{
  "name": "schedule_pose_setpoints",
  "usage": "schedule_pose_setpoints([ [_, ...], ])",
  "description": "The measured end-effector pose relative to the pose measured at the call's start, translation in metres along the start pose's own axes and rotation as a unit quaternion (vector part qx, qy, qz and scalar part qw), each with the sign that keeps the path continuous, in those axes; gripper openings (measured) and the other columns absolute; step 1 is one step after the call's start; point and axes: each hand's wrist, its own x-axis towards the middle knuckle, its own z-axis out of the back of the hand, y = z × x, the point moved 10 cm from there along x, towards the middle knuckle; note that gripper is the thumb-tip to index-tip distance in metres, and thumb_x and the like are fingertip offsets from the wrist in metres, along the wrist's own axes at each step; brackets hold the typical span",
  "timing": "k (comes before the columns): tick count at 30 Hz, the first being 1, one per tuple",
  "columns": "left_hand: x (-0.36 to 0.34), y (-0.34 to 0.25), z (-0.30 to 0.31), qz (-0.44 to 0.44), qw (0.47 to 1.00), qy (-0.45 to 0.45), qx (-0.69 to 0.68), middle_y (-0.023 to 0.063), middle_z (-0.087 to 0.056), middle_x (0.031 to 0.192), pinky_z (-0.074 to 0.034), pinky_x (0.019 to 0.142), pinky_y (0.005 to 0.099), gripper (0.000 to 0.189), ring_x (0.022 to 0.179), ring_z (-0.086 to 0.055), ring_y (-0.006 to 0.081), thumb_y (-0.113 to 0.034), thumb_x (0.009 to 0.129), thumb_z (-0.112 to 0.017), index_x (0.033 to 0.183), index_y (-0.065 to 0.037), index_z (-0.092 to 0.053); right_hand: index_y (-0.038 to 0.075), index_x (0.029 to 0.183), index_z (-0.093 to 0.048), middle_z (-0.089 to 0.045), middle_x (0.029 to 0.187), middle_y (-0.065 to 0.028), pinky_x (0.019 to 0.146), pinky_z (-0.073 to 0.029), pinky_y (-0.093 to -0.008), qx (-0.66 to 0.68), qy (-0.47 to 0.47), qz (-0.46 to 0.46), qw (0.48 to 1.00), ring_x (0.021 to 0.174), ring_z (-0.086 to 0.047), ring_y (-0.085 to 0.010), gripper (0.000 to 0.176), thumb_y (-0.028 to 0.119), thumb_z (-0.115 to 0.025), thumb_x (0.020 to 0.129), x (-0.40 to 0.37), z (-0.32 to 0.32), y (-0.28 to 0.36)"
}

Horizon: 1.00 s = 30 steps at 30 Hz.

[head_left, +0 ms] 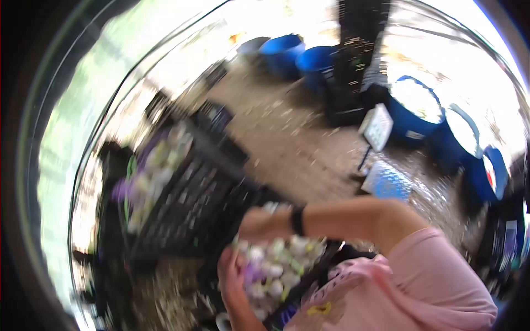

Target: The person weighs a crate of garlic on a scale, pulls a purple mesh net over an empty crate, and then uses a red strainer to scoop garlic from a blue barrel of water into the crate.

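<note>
My right hand (257, 225), with a dark band on its wrist, reaches across from the right over a dark crate (326, 255). Pale white, greenish and purple bulb-like pieces (276, 267) fill that crate. My left hand (232, 274) comes up from below at the crate's left side, close under my right hand. Its fingers are curled, and a thin pale bit shows by the fingertips, too blurred to name. Motion smears the right hand's fingers, so what they hold, if anything, is hidden.
A black slatted crate (185, 201) stands tilted at left, with similar pale and purple pieces (157, 171) beside its slats. Blue tubs (417, 118) line the back and right. A white sign-like board (377, 127) and a light-blue perforated piece (391, 181) are near the debris-strewn floor (292, 143).
</note>
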Motion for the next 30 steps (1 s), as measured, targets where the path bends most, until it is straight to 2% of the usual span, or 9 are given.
schedule_pose_setpoints([
  [1, 0.004, 0.003, 0.001, 0.005, 1.000, 0.014, 0.025, -0.0062, -0.039, 0.055, -0.025, 0.039, 0.0205, 0.013, 0.044, -0.033, 0.0034, -0.018, 0.088, -0.058, 0.082, -0.009, -0.052, 0.007, 0.072, -0.068, -0.065, 0.070, -0.0115, 0.057, -0.052, -0.0384, -0.037, 0.073, 0.022, 0.996, 0.068, -0.065, -0.0279, 0.011, 0.014, -0.062, 0.065, -0.011, 0.024, 0.001],
  [4, 0.003, -0.004, -0.007, -0.007, 0.987, 0.047, 0.154, -0.0036, -0.050, 0.065, -0.030, 0.044, 0.0169, 0.014, 0.052, -0.040, 0.0015, -0.016, 0.088, -0.057, 0.097, -0.006, -0.059, 0.011, 0.076, -0.065, -0.065, 0.080, -0.0038, 0.064, -0.050, -0.0360, -0.143, 0.033, 0.042, 0.988, 0.079, -0.064, -0.0238, 0.009, 0.015, -0.058, 0.073, 0.021, 0.044, -0.016],
  [7, -0.003, -0.013, -0.025, -0.036, 0.973, 0.128, 0.189, -0.0031, -0.051, 0.066, -0.031, 0.048, 0.0162, 0.014, 0.055, -0.042, 0.0019, -0.015, 0.087, -0.054, 0.096, -0.005, -0.060, 0.014, 0.076, -0.062, -0.062, 0.089, -0.0018, 0.078, -0.045, -0.0334, -0.213, -0.053, 0.103, 0.970, 0.090, -0.061, -0.0203, 0.008, 0.015, -0.055, 0.075, 0.044, 0.055, -0.001],
  [12, 0.001, -0.014, -0.014, -0.083, 0.971, 0.037, 0.220, -0.0013, -0.050, 0.059, -0.035, 0.050, 0.0223, 0.024, 0.054, -0.045, 0.0060, -0.020, 0.089, -0.050, 0.078, -0.002, -0.062, 0.011, 0.078, -0.059, -0.056, 0.101, -0.0021, 0.088, -0.039, -0.0377, -0.113, -0.215, 0.130, 0.961, 0.102, -0.052, -0.0216, 0.007, 0.017, -0.055, 0.077, 0.060, 0.072, 0.030],
  [15, 0.003, 0.004, -0.004, -0.058, 0.982, 0.023, 0.180, 0.0002, -0.052, 0.059, -0.038, 0.050, 0.0243, 0.025, 0.053, -0.047, 0.0070, -0.022, 0.091, -0.049, 0.080, -0.003, -0.062, 0.011, 0.080, -0.061, -0.058, 0.102, -0.0034, 0.083, -0.043, -0.0377, -0.043, -0.262, 0.036, 0.964, 0.099, -0.056, -0.0222, 0.011, 0.022, -0.059, 0.078, 0.041, 0.084, 0.021],
  [19, 0.002, 0.001, -0.004, -0.104, 0.983, 0.008, 0.152, -0.0001, -0.054, 0.062, -0.039, 0.051, 0.0245, 0.025, 0.056, -0.049, 0.0067, -0.023, 0.091, -0.051, 0.085, -0.002, -0.062, 0.006, 0.082, -0.066, -0.065, 0.076, -0.0089, 0.060, -0.048, -0.0349, 0.168, 0.061, -0.214, 0.960, 0.069, -0.063, -0.0242, 0.013, 0.019, -0.065, 0.080, 0.029, 0.000, -0.024],
  [21, 0.000, -0.008, -0.007, -0.143, 0.978, -0.012, 0.149, -0.0020, -0.053, 0.066, -0.038, 0.053, 0.0227, 0.022, 0.059, -0.046, 0.0049, -0.023, 0.090, -0.054, 0.090, -0.002, -0.062, 0.003, 0.083, -0.066, -0.065, 0.069, -0.0117, 0.060, -0.048, -0.0367, 0.383, -0.006, -0.163, 0.909, 0.064, -0.063, -0.0224, 0.025, 0.027, -0.068, 0.076, 0.030, -0.025, -0.017],
  [25, 0.008, 0.016, 0.003, -0.108, 0.983, -0.046, 0.140, 0.0006, -0.057, 0.069, -0.040, 0.053, 0.0247, 0.022, 0.061, -0.049, 0.0065, -0.022, 0.089, -0.056, 0.093, -0.001, -0.061, 0.002, 0.083, -0.066, -0.064, 0.069, -0.0116, 0.055, -0.047, -0.0306, 0.238, -0.052, -0.184, 0.952, 0.059, -0.060, -0.0153, 0.020, 0.022, -0.066, 0.077, 0.035, -0.031, -0.024],
  [30, -0.012, 0.007, 0.009, -0.109, 0.991, -0.069, -0.024, 0.0038, -0.058, 0.064, -0.036, 0.045, 0.0220, 0.016, 0.051, -0.047, 0.0070, -0.016, 0.087, -0.057, 0.079, -0.002, -0.056, -0.001, 0.078, -0.063, -0.057, 0.060, -0.0011, 0.047, -0.040, -0.0216, 0.411, -0.011, -0.228, 0.882, 0.051, -0.052, -0.0062, 0.014, 0.013, -0.063, 0.081, 0.023, -0.050, -0.039],
])
